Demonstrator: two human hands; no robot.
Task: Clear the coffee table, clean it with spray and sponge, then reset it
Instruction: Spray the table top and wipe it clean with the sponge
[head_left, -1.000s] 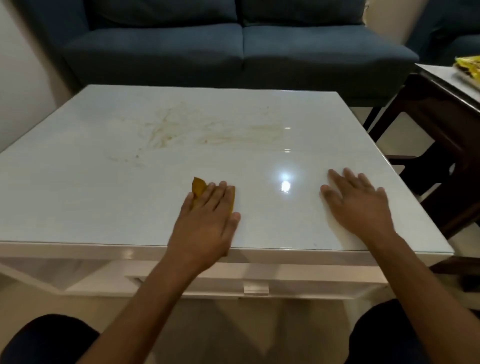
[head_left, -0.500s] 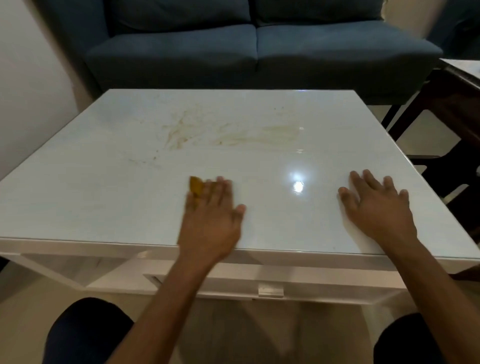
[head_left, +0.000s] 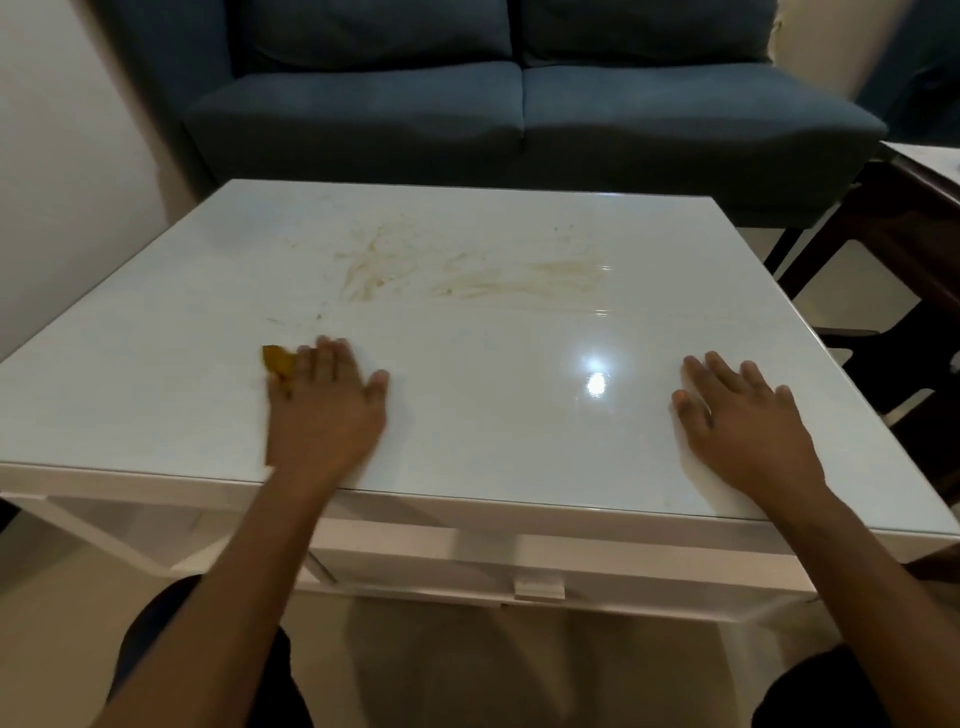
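Observation:
The white glossy coffee table (head_left: 519, 431) fills the view, with brownish smears (head_left: 467, 270) across its far middle. My left hand (head_left: 324, 410) presses flat on a yellow sponge (head_left: 277, 361) near the front left of the top; only the sponge's far left corner shows past my fingers. My hand is motion-blurred. My right hand (head_left: 743, 421) rests flat on the tabletop at the front right, fingers spread, holding nothing.
A dark blue sofa (head_left: 519, 104) stands right behind the table. A dark wooden side table (head_left: 909, 208) is at the right edge. A wall runs along the left. My knees sit below the table's front edge, which has a drawer handle (head_left: 538, 590).
My left hand has slid the sponge leftward along the front of the tabletop. The right hand has stayed flat in place. The camera view has shifted a little.

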